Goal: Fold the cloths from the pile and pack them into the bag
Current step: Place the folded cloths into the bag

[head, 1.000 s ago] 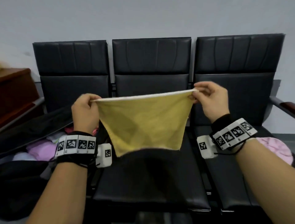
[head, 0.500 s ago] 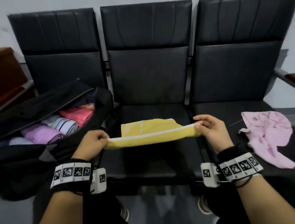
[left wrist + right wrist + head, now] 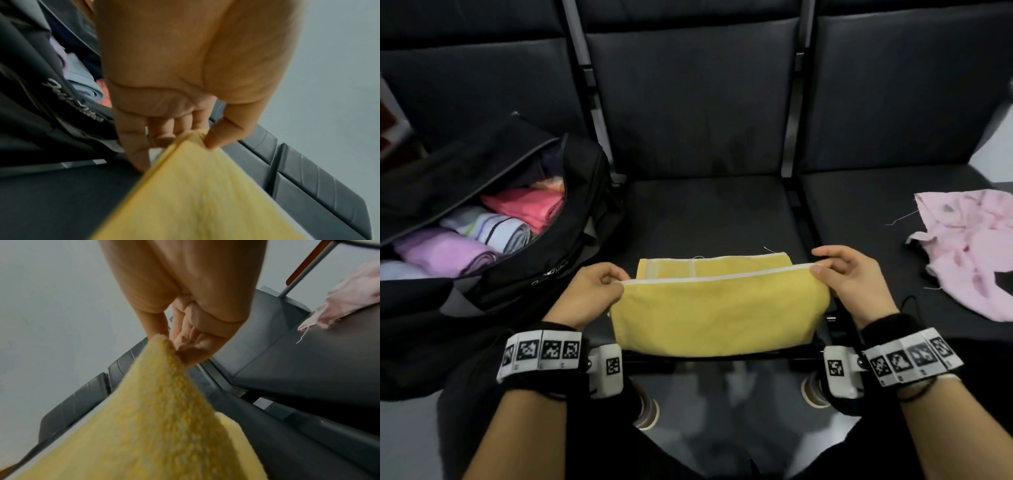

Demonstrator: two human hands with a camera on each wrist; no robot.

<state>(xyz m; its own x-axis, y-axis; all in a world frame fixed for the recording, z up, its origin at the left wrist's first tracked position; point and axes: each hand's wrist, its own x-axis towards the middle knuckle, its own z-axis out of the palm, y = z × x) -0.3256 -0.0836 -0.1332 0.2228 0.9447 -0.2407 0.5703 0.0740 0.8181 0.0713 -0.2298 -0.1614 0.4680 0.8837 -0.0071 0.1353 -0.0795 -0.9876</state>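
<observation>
A yellow cloth (image 3: 715,308) with a white hem lies doubled over on the front of the middle seat (image 3: 709,212). My left hand (image 3: 599,284) pinches its upper left corner between thumb and fingers (image 3: 211,139). My right hand (image 3: 839,274) pinches the upper right corner of the yellow cloth (image 3: 164,402). The top layer is held just above the lower layer, whose far edge shows behind. An open black bag (image 3: 571,219) sits on the left seat, holding rolled purple, striped and pink cloths. A crumpled pink cloth (image 3: 969,246) lies on the right seat.
Three dark padded seats stand in a row with metal dividers (image 3: 801,212) between them. A wood-topped armrest (image 3: 304,262) stands at the far right. My shoes (image 3: 647,411) and the floor show below the seat's front edge.
The yellow cloth, held up stretched in the air a second ago, has come down onto the middle seat and been folded over. Both hands still pinch its corners.
</observation>
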